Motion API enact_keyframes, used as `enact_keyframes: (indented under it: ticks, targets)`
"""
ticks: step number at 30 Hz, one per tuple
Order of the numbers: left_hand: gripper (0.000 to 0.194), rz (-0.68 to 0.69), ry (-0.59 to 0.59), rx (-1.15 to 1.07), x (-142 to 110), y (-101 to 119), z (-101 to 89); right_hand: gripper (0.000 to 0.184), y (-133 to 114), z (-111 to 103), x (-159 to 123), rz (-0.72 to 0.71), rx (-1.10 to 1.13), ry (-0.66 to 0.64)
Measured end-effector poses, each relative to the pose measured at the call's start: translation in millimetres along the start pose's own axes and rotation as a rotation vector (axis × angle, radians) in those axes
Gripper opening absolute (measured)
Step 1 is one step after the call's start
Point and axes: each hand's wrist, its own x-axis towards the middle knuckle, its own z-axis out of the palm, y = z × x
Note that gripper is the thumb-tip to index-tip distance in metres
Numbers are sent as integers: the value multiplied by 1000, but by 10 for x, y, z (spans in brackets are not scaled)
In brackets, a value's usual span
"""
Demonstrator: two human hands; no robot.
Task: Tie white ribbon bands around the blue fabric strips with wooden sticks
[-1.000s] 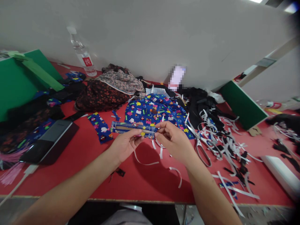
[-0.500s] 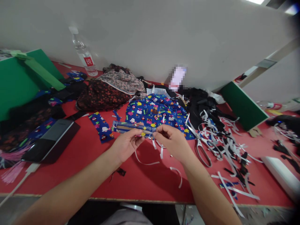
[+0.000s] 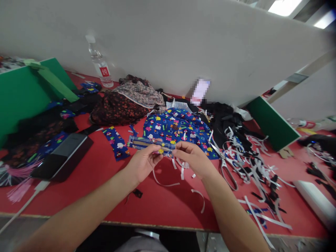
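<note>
My left hand [image 3: 143, 162] pinches a narrow clear plastic packet [image 3: 139, 143] near its middle, with the thumb on top. A flat brown strip shows inside it, and blue patterned colours show in or through the plastic. At the packet's right end, my right hand [image 3: 193, 157] is closed with thumb and fingertips together on it. Some thin pale piece runs between the hands, too small to name. Just behind lies a blue cartoon-print cloth [image 3: 173, 126]. A separate strip of the same print [image 3: 117, 143] is left of the packet.
Scissors [image 3: 228, 171] lie right of my right hand, beside scattered white and black trimmings [image 3: 259, 175]. A water bottle [image 3: 102, 70] stands against the wall. Dark floral cloth [image 3: 118, 106] is heaped behind. A black device [image 3: 61, 157] with a cable sits left. Green panels [image 3: 273, 120] flank the red table [image 3: 168, 206].
The camera view has shifted slightly, so the scene sits a little lower and further right. Both hands keep their hold on the packet, almost unmoved.
</note>
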Motion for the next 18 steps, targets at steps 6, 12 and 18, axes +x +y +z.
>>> enact_keyframes:
  ticks: [6,12,18]
  targets:
    - [14,191,-76,83,-50,-65,-7,15,109,67,34,-78,-190,133]
    - [14,252,-94,128,-84,-103,-7,13,124,93,37,-74,-233,193]
    - [12,192,-54,65,-44,-43,9,18,69,55,40,-42,-51,49]
